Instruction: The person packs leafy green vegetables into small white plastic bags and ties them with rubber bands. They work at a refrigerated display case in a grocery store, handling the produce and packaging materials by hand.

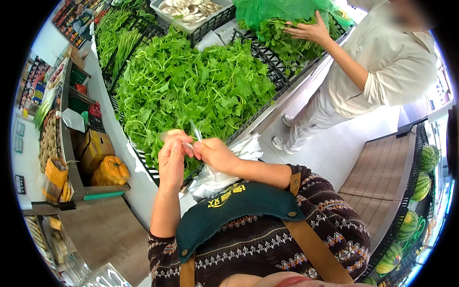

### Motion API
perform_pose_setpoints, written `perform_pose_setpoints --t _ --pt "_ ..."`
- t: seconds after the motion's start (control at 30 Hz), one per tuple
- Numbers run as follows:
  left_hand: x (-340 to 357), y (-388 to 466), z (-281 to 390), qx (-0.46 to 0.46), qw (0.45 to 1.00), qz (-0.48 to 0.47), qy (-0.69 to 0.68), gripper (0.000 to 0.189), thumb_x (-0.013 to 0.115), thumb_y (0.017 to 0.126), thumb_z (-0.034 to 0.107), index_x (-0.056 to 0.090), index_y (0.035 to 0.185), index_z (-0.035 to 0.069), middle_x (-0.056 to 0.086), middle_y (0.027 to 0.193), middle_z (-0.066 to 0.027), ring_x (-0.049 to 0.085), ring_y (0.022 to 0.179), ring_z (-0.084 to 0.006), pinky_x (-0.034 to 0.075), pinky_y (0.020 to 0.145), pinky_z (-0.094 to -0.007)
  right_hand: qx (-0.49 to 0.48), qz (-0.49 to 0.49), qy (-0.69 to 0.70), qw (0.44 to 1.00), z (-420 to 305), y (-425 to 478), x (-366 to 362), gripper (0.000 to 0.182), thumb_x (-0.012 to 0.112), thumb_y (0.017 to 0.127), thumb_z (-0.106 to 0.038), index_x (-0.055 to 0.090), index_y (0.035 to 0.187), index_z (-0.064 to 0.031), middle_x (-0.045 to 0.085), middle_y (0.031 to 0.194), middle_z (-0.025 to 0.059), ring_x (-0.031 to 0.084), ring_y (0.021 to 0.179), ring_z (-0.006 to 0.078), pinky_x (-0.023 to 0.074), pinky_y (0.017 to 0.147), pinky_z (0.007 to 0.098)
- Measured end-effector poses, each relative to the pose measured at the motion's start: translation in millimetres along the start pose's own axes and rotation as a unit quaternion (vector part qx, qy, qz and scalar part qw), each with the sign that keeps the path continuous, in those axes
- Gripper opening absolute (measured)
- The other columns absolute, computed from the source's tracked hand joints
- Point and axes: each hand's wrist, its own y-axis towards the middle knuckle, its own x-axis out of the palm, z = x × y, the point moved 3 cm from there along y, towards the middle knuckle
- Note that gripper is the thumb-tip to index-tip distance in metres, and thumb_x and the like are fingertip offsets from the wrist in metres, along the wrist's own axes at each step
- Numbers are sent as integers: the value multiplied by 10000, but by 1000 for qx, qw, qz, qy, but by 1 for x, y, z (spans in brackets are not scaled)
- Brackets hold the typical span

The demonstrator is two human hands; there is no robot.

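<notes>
Leafy green vegetables (193, 82) with pale stems are heaped in a black plastic crate (143, 168) before me. Over the crate's near corner, my left hand (173, 152) and my right hand (217, 156) meet, fingers pinched together. Between them is a thin, shiny, pale strip (196, 132), blurred; its material is unclear. The right hand pinches it, and a pale loop shows at the left fingertips. White plastic bags (247, 147) lie bunched just beyond my right wrist.
Across the crates a person (387, 68) in light clothes touches greens under a green plastic bag (279, 12). Pale mushrooms (190, 9) fill a tub at the back. Shelves with a cardboard box (95, 149) stand left; watermelons (421, 186) line the right.
</notes>
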Motion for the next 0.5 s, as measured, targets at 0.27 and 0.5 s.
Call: perform_pose_setpoints --t 0.27,0.5 --pt "10 -19 -39 -60 918 -81 385 482 701 651 87 391 1017 51 535 839 -70 519 743 -173 417 638 -285 164 91 302 935 -1 -2 -15 296 338 942 -253 427 714 -87 281 524 -63 216 425 55 188 393 219" --pt "25 -15 -42 20 857 -89 507 350 720 550 61 417 724 44 476 693 -86 487 664 -266 422 601 -359 189 132 330 915 0 0 -21 298 344 942 -261 430 714 -88 298 522 -54 228 431 67 223 401 216"
